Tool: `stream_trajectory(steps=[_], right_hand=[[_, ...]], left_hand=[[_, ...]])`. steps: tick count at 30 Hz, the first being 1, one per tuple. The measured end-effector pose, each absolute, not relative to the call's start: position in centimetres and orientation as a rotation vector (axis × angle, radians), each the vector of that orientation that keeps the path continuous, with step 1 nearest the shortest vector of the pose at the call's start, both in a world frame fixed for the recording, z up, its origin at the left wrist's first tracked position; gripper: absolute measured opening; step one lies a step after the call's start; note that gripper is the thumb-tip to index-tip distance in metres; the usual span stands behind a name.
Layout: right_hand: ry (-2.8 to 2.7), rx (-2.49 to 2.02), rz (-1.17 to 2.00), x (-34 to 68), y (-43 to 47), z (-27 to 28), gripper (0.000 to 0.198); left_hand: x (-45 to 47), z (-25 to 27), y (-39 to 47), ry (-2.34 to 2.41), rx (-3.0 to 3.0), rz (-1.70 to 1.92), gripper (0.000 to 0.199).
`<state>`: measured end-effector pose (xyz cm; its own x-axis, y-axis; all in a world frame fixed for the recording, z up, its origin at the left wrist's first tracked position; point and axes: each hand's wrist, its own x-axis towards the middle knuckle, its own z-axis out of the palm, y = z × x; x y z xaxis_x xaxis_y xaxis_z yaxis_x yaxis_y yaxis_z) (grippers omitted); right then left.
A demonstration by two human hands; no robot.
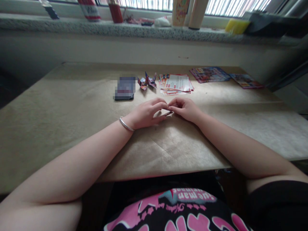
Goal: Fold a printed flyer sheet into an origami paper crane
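Both hands meet over the middle of the table around a small piece of folded paper [167,112], pale on one side with a dark edge. My left hand [152,112], with a silver bangle at the wrist, curves over the paper from the left, its fingers closed at the edge. From the right, my right hand [184,108] pinches the paper's far corner between thumb and fingers. Much of the paper is hidden by the fingers. Just beyond the hands stand two folded paper cranes [151,81] with a colourful print.
A dark phone-like object [125,88], partly blurred, lies left of the cranes. Right of them are a stack of printed sheets [178,83] and colourful printed papers [211,74]. Behind the table, a granite windowsill [144,31] carries bottles, a red container [115,12] and a yellow object [237,26].
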<state>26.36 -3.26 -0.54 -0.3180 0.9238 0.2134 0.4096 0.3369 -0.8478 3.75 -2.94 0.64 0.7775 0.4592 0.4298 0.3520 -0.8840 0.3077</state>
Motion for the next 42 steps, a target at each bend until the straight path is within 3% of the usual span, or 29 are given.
stream_trajectory(steps=[4, 12, 27, 42], right_hand=[[-1.849, -1.146, 1.0, 26.3, -3.0, -0.7, 0.031], [-1.904, -1.156, 0.993, 26.2, -3.1, -0.8, 0.026], [-1.879, -1.227, 1.012, 25.6, -3.5, -0.7, 0.016], [-1.896, -1.334, 0.817, 25.4, -3.4, -0.2, 0.01]], left_hand=[[3.6, 0.8, -2.9, 0.612, 2.785, 0.751, 0.033], [4.0, 0.2, -2.5, 0.557, 2.838, 0.895, 0.013], [4.6, 0.1, -2.6, 0.614, 2.802, 0.914, 0.017], [4.3, -0.5, -1.6, 0.831, 2.838, 0.971, 0.015]])
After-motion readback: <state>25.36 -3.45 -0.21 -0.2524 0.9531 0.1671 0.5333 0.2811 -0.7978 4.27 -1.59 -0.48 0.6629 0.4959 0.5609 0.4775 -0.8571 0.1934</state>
